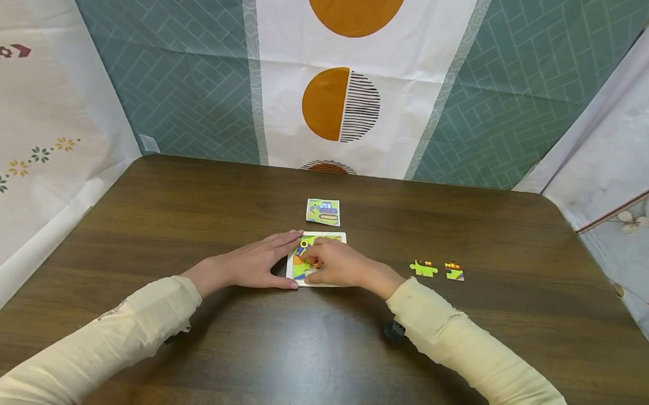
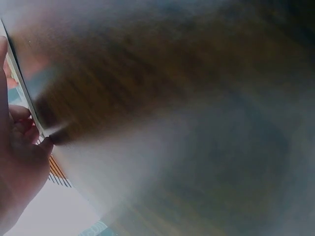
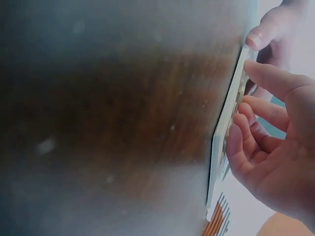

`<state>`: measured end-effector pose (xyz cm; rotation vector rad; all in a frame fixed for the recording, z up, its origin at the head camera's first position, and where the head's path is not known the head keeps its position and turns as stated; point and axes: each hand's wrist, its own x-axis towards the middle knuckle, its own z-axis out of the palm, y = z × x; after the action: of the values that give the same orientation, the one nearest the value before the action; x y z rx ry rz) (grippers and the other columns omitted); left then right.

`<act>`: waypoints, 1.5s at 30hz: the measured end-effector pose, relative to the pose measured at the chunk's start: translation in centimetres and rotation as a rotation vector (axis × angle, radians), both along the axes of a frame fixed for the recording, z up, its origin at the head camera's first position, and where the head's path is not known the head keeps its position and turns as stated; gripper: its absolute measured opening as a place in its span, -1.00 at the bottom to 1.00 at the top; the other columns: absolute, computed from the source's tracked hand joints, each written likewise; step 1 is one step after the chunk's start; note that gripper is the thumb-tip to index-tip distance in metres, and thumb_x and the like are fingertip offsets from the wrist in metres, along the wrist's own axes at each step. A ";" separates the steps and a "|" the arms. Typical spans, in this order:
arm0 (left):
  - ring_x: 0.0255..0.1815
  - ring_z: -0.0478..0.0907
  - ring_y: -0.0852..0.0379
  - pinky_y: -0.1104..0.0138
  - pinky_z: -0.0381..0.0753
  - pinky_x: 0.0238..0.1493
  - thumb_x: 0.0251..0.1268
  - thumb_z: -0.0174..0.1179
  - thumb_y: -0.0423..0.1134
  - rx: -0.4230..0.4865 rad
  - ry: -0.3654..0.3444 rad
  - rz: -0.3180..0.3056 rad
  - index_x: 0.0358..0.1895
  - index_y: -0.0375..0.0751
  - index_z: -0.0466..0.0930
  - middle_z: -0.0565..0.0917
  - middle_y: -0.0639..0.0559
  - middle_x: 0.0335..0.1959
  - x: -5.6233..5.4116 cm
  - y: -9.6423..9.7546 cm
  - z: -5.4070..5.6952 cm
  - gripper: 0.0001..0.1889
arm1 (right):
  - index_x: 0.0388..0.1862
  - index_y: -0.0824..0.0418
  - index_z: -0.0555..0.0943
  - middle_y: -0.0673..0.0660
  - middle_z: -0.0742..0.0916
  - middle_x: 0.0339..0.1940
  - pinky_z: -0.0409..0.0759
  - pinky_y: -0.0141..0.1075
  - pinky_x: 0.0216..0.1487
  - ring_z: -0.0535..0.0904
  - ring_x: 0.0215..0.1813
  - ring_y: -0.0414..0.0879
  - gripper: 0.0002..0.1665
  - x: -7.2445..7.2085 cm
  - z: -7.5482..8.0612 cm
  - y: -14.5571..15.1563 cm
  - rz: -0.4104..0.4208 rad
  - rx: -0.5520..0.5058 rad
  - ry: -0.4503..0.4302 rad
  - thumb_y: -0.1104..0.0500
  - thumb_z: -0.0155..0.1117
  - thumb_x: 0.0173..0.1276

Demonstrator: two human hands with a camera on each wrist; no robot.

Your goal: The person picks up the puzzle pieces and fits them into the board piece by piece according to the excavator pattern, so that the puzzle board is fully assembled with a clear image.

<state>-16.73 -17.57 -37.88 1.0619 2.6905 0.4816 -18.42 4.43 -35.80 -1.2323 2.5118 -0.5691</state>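
Note:
A white-rimmed jigsaw tray with a green, blue and orange picture lies flat at the middle of the table. My left hand rests along its left side, fingers stretched out, with the thumb at the near corner. Over the tray's picture my right hand reaches down with bent fingers. Its thumb and index finger span a small puzzle piece at the tray's surface, mostly hidden by the hand. The other fingers curl close against the tray.
Just beyond the tray lies a small picture card showing a blue excavator. Two loose puzzle pieces, a green one and a green-and-orange one, lie to the right on the brown table. Patterned cloth hangs behind.

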 end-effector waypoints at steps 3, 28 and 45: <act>0.53 -0.08 -0.10 0.02 0.10 0.41 0.22 0.16 0.30 -0.001 -0.009 0.003 0.50 -0.36 0.04 0.00 -0.17 0.54 0.0 0.0 0.0 0.00 | -0.03 0.31 0.65 0.03 0.55 -0.31 0.45 -0.35 -0.21 0.44 -0.26 -0.11 -0.60 0.0 -0.1 0.0 0.002 0.002 -0.004 0.14 0.44 0.21; 0.51 0.00 -0.06 -0.02 0.03 0.42 0.41 0.03 0.18 -0.087 0.037 -0.200 0.46 -0.19 0.24 0.05 -0.16 0.53 3.2 -1.3 1.1 -0.30 | 0.01 0.30 0.64 0.03 0.57 -0.29 0.48 -0.39 -0.18 0.48 -0.25 -0.13 -0.55 -0.6 -0.8 -0.1 0.023 -0.019 -0.049 0.10 0.47 0.20; 0.51 0.00 -0.06 -0.06 0.08 0.39 0.48 -0.08 0.17 -0.073 0.152 -0.241 0.49 -0.18 0.17 0.20 -0.02 0.48 3.0 -1.4 -0.1 -0.31 | -0.13 0.29 0.63 0.02 0.56 -0.35 0.46 -0.44 -0.24 0.48 -0.30 -0.16 -0.62 -0.9 -0.6 0.5 0.019 -0.056 -0.047 0.13 0.51 0.14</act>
<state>-13.72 -18.98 -38.01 1.4302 2.6324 0.2663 -19.35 4.93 -36.44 -1.2464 2.4590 -0.6604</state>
